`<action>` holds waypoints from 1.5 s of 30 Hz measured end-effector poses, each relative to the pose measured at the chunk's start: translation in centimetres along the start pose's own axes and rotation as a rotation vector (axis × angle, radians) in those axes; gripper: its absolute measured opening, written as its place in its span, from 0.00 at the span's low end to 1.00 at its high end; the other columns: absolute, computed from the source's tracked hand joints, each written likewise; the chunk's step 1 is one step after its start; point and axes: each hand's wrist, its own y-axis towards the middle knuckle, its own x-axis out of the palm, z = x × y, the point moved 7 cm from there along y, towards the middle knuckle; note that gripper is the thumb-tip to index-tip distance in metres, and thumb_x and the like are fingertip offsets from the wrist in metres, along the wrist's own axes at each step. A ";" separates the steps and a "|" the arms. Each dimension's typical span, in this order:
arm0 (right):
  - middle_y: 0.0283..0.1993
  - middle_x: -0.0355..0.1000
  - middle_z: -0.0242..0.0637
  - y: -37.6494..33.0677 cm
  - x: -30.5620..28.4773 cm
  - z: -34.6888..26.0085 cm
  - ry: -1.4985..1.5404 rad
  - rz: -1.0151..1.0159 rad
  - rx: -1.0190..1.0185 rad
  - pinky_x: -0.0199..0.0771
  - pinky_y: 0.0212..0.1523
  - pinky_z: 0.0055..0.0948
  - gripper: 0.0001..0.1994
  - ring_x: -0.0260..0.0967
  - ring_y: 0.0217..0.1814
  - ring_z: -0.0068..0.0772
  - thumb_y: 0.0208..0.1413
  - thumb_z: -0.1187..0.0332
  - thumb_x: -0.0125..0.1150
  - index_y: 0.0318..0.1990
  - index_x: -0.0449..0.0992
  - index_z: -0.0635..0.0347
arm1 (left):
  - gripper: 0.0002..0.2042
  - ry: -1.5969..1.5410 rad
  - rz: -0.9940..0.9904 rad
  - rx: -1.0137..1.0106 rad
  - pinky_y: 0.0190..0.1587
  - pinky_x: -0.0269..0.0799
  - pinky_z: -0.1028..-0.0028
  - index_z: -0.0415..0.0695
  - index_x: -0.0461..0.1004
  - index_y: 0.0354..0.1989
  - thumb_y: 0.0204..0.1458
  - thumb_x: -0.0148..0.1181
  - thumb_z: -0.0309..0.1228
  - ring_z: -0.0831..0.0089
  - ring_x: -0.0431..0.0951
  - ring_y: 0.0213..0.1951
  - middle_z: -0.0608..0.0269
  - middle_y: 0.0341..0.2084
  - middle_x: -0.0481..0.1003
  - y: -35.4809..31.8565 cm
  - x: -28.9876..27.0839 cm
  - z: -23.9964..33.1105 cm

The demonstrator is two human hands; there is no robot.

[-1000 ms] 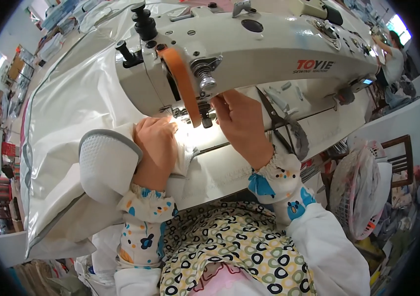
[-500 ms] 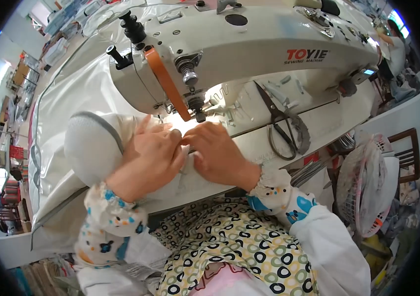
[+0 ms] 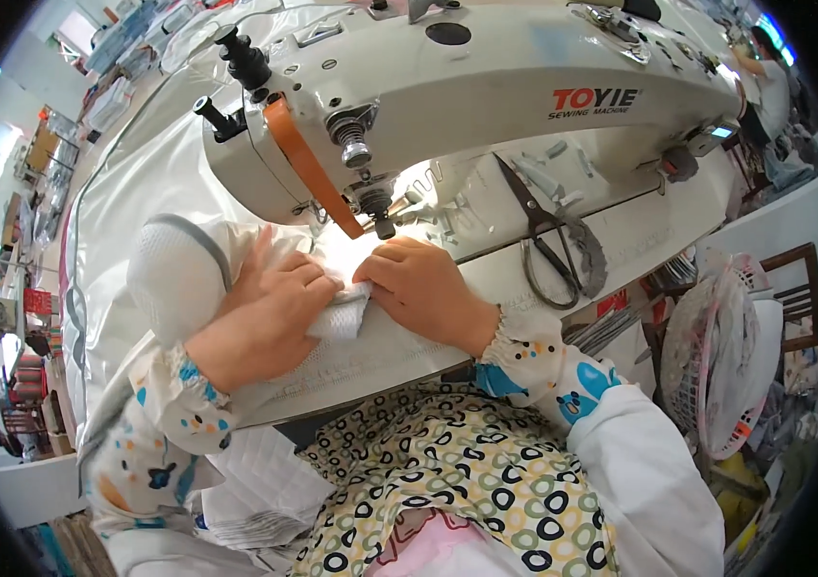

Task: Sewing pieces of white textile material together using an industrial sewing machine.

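Under the needle area of a white sewing machine [image 3: 447, 77] lies a white textured fabric piece [image 3: 340, 317] with a folded edge. My left hand [image 3: 270, 313] is closed on it from the left, fingers bent over the cloth. My right hand [image 3: 428, 296] pinches its right edge with thumb and fingertips, just in front of the needle. The fabric bulges up left of my left hand as a rounded white mesh part [image 3: 176, 272] with a grey edging. Lamp glare washes out the cloth under the needle.
Black scissors [image 3: 544, 231] lie on the machine bed right of my hands, with a grey cloth strip and scattered scraps. A pink plastic basket [image 3: 712, 356] stands at the right. White quilted cloth [image 3: 265, 486] rests by my lap. Another person [image 3: 765, 87] sits far right.
My left hand has moved left and slightly down, away from my right hand, exposing the folded white fabric between them. My right hand has shifted slightly; the mesh part still bulges at the left.
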 end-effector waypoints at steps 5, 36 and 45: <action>0.32 0.74 0.29 -0.3 -0.1 0.5 -0.115 0.047 -0.098 0.75 0.40 0.35 0.07 0.73 0.40 0.37 0.45 0.75 0.65 0.34 0.77 0.53 | 0.22 0.037 0.385 -0.119 0.67 0.53 0.50 0.42 0.74 0.44 0.33 0.63 0.21 0.61 0.71 0.54 0.60 0.41 0.74 0.4 2.0 0.5; 0.29 0.76 0.39 2.2 0.3 5.4 0.659 -0.258 0.797 0.75 0.21 0.23 0.10 0.74 0.25 0.21 0.62 0.73 0.47 0.32 0.69 0.71 | 0.16 -0.237 0.837 -0.167 0.49 0.65 0.61 0.41 0.72 0.39 0.38 0.61 0.22 0.54 0.74 0.40 0.58 0.41 0.78 1.5 3.6 -2.0; 0.20 0.67 0.52 3.9 1.4 5.1 0.187 0.001 0.383 0.62 0.25 0.43 0.10 0.66 0.21 0.50 0.51 0.70 0.59 0.25 0.70 0.68 | 0.25 0.024 0.700 -0.130 0.50 0.65 0.64 0.42 0.77 0.45 0.30 0.65 0.22 0.67 0.75 0.45 0.66 0.44 0.78 2.2 3.7 -2.3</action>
